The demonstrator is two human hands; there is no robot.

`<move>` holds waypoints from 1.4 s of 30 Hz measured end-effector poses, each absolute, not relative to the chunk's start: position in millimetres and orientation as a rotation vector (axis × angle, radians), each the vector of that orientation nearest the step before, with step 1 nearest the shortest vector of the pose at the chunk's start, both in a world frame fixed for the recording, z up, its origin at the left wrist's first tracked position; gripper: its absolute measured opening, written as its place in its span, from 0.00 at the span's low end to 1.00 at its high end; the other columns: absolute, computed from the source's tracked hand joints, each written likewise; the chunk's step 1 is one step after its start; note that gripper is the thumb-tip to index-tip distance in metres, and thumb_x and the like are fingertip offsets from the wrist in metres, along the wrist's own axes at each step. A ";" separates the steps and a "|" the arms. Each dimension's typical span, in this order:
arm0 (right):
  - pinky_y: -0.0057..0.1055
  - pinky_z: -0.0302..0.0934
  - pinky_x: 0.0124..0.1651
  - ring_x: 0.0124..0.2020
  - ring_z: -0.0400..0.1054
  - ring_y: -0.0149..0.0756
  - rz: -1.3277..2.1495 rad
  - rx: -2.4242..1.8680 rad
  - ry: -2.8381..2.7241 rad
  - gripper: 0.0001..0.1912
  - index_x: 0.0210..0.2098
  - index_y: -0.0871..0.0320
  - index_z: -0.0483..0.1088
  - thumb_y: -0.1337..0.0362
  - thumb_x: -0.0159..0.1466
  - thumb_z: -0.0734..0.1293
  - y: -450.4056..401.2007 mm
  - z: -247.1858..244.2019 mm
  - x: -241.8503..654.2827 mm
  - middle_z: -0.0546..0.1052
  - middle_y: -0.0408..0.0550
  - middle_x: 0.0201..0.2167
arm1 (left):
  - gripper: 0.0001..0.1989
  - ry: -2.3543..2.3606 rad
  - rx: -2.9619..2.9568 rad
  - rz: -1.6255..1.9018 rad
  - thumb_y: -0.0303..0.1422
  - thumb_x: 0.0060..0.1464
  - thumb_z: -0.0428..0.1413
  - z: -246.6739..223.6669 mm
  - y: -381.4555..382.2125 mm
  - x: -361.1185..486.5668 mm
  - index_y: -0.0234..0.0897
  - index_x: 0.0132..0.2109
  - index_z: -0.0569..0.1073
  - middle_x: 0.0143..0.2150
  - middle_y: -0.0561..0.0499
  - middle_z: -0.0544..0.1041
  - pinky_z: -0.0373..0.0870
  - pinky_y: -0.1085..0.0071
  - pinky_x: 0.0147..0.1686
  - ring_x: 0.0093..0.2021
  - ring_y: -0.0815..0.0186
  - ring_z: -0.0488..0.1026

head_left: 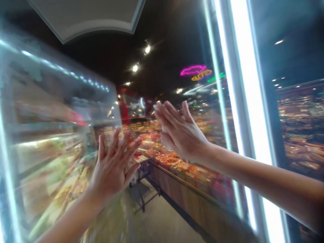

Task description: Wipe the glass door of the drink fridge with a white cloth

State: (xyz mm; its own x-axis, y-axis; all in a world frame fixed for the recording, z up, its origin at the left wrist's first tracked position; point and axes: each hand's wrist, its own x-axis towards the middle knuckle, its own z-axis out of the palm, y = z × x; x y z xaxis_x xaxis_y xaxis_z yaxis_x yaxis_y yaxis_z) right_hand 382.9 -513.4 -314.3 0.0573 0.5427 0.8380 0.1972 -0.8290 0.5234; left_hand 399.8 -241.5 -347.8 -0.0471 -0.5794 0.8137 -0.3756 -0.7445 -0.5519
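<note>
Behind right hand: pale patch, unclear | left hand spread | goods blurred

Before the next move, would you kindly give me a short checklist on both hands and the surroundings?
1. Left hand open: ok, fingers spread.
2. Right hand open: ok, fingers extended.
3. Palms touching a surface: cannot tell, both face away from the camera.
4. Bright light strips lit: ok.
5. Left-side shelves sharp enough to read: not ok, blurred.
6. Floor partly visible: ok.

Whitish piece (mostly hidden), under right hand
</note>
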 end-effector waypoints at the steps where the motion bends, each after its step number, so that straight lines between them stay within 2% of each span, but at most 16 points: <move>1: 0.63 0.29 0.79 0.79 0.36 0.50 1.882 2.082 0.697 0.38 0.78 0.60 0.32 0.62 0.75 0.55 -510.3 -309.0 382.6 0.47 0.54 0.78 | 0.38 1.035 -2.058 -1.896 0.47 0.65 0.54 -346.9 -233.4 400.1 0.52 0.76 0.50 0.80 0.50 0.46 0.26 0.42 0.76 0.80 0.50 0.34; 3: 0.64 0.29 0.78 0.79 0.34 0.51 1.847 2.065 0.735 0.39 0.78 0.62 0.32 0.61 0.75 0.55 -499.4 -311.1 383.0 0.46 0.55 0.78 | 0.37 0.990 -2.090 -1.914 0.47 0.66 0.54 -345.6 -212.5 401.4 0.54 0.76 0.49 0.80 0.52 0.43 0.26 0.42 0.76 0.80 0.49 0.34; 7: 0.53 0.30 0.81 0.79 0.40 0.40 1.605 1.923 1.022 0.40 0.78 0.59 0.32 0.57 0.75 0.58 -474.1 -327.2 387.5 0.53 0.47 0.77 | 0.38 0.871 -2.151 -1.973 0.45 0.67 0.52 -350.7 -167.3 406.3 0.56 0.77 0.44 0.81 0.53 0.37 0.26 0.37 0.74 0.80 0.46 0.32; 10: 0.59 0.28 0.79 0.79 0.39 0.44 1.767 1.973 0.866 0.41 0.77 0.57 0.24 0.60 0.75 0.55 -460.3 -314.4 390.1 0.50 0.50 0.77 | 0.38 0.836 -2.182 -1.996 0.44 0.67 0.52 -359.7 -152.0 409.1 0.57 0.77 0.44 0.81 0.54 0.37 0.27 0.37 0.75 0.80 0.46 0.33; 13: 0.65 0.29 0.78 0.79 0.35 0.50 1.874 2.027 0.742 0.43 0.76 0.59 0.21 0.60 0.75 0.56 -441.7 -311.1 391.5 0.45 0.54 0.78 | 0.39 0.822 -2.186 -2.036 0.43 0.66 0.53 -366.6 -153.6 410.7 0.56 0.77 0.44 0.81 0.53 0.40 0.26 0.38 0.75 0.80 0.48 0.33; 15: 0.60 0.32 0.79 0.80 0.34 0.46 1.732 1.988 0.873 0.45 0.76 0.62 0.23 0.58 0.74 0.58 -427.6 -321.6 392.5 0.47 0.52 0.78 | 0.39 0.818 -2.183 -2.066 0.42 0.66 0.54 -369.4 -157.1 411.5 0.54 0.77 0.44 0.80 0.51 0.42 0.27 0.38 0.75 0.80 0.49 0.33; 18: 0.53 0.34 0.80 0.79 0.36 0.39 1.569 1.930 0.994 0.45 0.76 0.59 0.24 0.57 0.73 0.60 -414.3 -327.8 393.9 0.51 0.46 0.77 | 0.39 0.820 -2.178 -2.102 0.41 0.65 0.55 -372.4 -158.9 412.6 0.50 0.77 0.46 0.80 0.49 0.44 0.28 0.37 0.75 0.80 0.48 0.34; 21: 0.61 0.28 0.79 0.80 0.35 0.45 1.735 2.026 0.773 0.43 0.75 0.56 0.18 0.61 0.75 0.56 -408.3 -312.3 393.7 0.47 0.48 0.78 | 0.40 0.839 -2.190 -2.123 0.40 0.65 0.56 -377.4 -156.7 413.6 0.50 0.77 0.48 0.80 0.48 0.43 0.29 0.35 0.75 0.80 0.47 0.35; 23: 0.65 0.25 0.77 0.80 0.32 0.49 1.823 2.075 0.649 0.42 0.75 0.57 0.16 0.60 0.76 0.54 -400.9 -308.1 393.2 0.43 0.52 0.79 | 0.40 0.863 -2.215 -2.142 0.41 0.64 0.56 -384.4 -154.3 414.3 0.51 0.77 0.48 0.80 0.48 0.42 0.28 0.33 0.74 0.80 0.46 0.35; 26: 0.58 0.21 0.79 0.80 0.28 0.44 1.682 1.997 0.801 0.43 0.75 0.61 0.18 0.56 0.76 0.54 -385.1 -321.2 393.4 0.43 0.49 0.79 | 0.41 0.866 -2.245 -2.165 0.41 0.64 0.57 -401.3 -149.7 415.5 0.49 0.77 0.48 0.80 0.47 0.42 0.27 0.32 0.74 0.80 0.45 0.34; 28: 0.54 0.19 0.79 0.80 0.29 0.39 1.567 1.936 0.896 0.42 0.76 0.60 0.20 0.55 0.76 0.53 -377.8 -327.4 393.8 0.46 0.46 0.79 | 0.42 0.850 -2.246 -2.157 0.38 0.63 0.58 -414.2 -146.1 416.2 0.47 0.77 0.47 0.80 0.46 0.42 0.28 0.32 0.74 0.80 0.46 0.33; 30: 0.56 0.18 0.79 0.80 0.30 0.39 1.612 1.974 0.818 0.40 0.76 0.59 0.20 0.57 0.77 0.52 -373.9 -322.9 393.7 0.46 0.47 0.79 | 0.42 0.852 -2.244 -2.138 0.37 0.63 0.58 -424.6 -142.4 417.0 0.45 0.77 0.46 0.80 0.44 0.43 0.29 0.32 0.74 0.80 0.46 0.33; 34: 0.63 0.21 0.78 0.80 0.28 0.46 1.789 2.094 0.586 0.39 0.76 0.61 0.22 0.59 0.77 0.51 -360.3 -314.3 392.1 0.42 0.53 0.79 | 0.41 0.912 -2.230 -2.153 0.38 0.63 0.59 -432.0 -137.3 419.2 0.43 0.77 0.50 0.79 0.42 0.45 0.29 0.32 0.74 0.80 0.47 0.33; 38: 0.58 0.28 0.79 0.80 0.30 0.42 1.532 1.980 0.794 0.41 0.77 0.61 0.25 0.54 0.76 0.54 -350.6 -325.6 393.9 0.47 0.49 0.78 | 0.41 0.946 -2.197 -2.180 0.36 0.62 0.59 -429.9 -135.1 420.5 0.44 0.76 0.51 0.79 0.41 0.47 0.31 0.32 0.74 0.80 0.48 0.34; 42: 0.61 0.27 0.78 0.80 0.30 0.44 1.734 2.118 0.386 0.39 0.75 0.57 0.16 0.59 0.77 0.49 -376.3 -308.7 391.5 0.43 0.51 0.79 | 0.42 0.967 -2.211 -2.176 0.33 0.61 0.59 -430.2 -133.9 419.3 0.44 0.77 0.50 0.79 0.40 0.48 0.31 0.30 0.73 0.80 0.47 0.34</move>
State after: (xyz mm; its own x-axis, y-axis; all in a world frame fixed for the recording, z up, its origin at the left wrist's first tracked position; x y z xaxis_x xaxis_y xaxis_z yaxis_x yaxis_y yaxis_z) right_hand 391.5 -376.3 -308.7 0.2031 0.4378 0.8758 -0.0246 -0.8919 0.4515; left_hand 419.3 -133.9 -430.2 -0.0709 -0.3317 0.9407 -0.4758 -0.8176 -0.3242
